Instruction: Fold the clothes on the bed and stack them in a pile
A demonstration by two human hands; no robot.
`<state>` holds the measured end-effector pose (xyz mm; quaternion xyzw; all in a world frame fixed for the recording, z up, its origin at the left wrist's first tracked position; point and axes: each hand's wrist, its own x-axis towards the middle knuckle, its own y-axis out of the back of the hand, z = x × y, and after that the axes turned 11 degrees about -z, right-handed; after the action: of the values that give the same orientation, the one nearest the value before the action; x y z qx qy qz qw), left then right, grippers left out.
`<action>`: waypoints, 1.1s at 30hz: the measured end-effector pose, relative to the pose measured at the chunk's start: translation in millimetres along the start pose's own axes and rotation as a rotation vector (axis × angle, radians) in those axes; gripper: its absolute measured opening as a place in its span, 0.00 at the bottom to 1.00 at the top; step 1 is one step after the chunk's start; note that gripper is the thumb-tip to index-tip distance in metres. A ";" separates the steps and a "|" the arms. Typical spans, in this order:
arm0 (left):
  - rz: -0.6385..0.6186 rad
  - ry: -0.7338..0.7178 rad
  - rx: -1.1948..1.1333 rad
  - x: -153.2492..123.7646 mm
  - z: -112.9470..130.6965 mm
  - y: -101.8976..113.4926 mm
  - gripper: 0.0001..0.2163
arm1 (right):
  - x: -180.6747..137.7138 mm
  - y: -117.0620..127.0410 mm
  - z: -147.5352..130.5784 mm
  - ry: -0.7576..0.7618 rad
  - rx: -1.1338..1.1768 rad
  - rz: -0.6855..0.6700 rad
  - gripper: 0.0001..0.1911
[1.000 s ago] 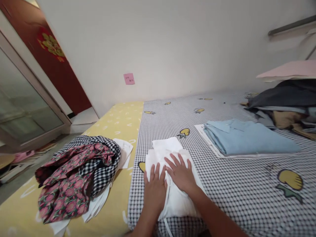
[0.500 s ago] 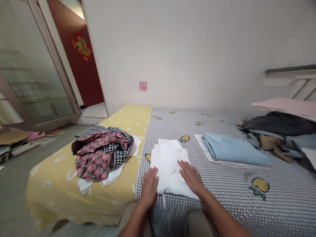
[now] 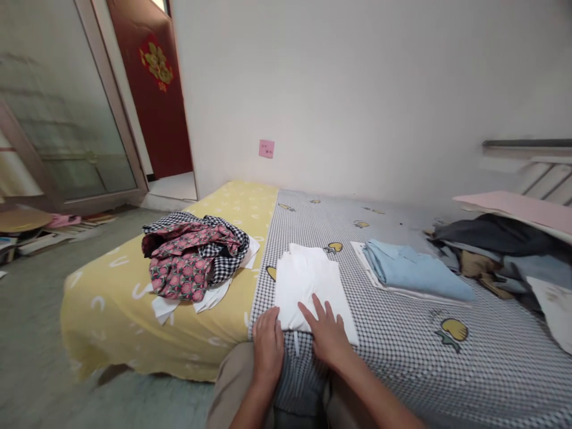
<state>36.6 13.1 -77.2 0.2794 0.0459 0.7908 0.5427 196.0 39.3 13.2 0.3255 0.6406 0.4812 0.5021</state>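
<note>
A folded white garment (image 3: 308,285) lies on the checked bedsheet (image 3: 402,333) near the bed's front edge. My left hand (image 3: 268,345) rests flat at the garment's near left corner, fingers together and stretched out. My right hand (image 3: 328,335) lies flat on the garment's near edge with its fingers spread. A thin white strap hangs between the two hands. Neither hand grips anything.
A crumpled pile of floral and checked clothes (image 3: 193,259) sits on the yellow sheet (image 3: 134,310) to the left. A folded light blue shirt (image 3: 411,271) lies to the right, with a heap of dark clothes (image 3: 500,247) and a pink board (image 3: 518,205) beyond. A red door (image 3: 149,89) stands at back left.
Both hands have slid back along the white garment to its near edge. The view has pulled back and risen, showing more of the bed, floor and my knees.
</note>
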 end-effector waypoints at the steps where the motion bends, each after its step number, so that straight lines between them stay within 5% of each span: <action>1: 0.016 0.019 -0.017 -2.5 -0.1 1.5 0.16 | 3.0 -1.8 -4.2 -0.030 -0.038 -0.004 0.55; 7: 0.106 0.170 -0.117 -14.1 4.2 12.4 0.16 | 20.6 0.0 -7.4 -0.060 0.014 0.071 0.46; 16: 0.025 0.227 -0.226 -17.2 10.2 9.8 0.14 | 54.5 54.9 43.5 0.114 0.990 0.199 0.13; 23: -0.077 0.129 -0.063 -19.1 2.5 3.8 0.14 | 109.9 126.6 72.1 0.263 1.797 0.339 0.14; 27: -0.048 0.038 0.011 -17.9 -11.7 0.3 0.13 | 112.2 156.1 80.4 0.384 2.120 0.399 0.12; 30: -0.058 -0.029 0.042 -16.1 -24.0 -2.6 0.13 | 94.4 137.5 74.1 0.397 2.278 0.457 0.14; 33: -0.091 -0.065 0.061 -14.3 -31.2 -3.7 0.13 | 71.0 74.8 46.8 0.333 2.377 0.476 0.17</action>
<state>28.0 9.2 -110.5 0.3190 0.0649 0.7540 0.5705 215.7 141.1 58.8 0.6252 0.6622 -0.2877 -0.2964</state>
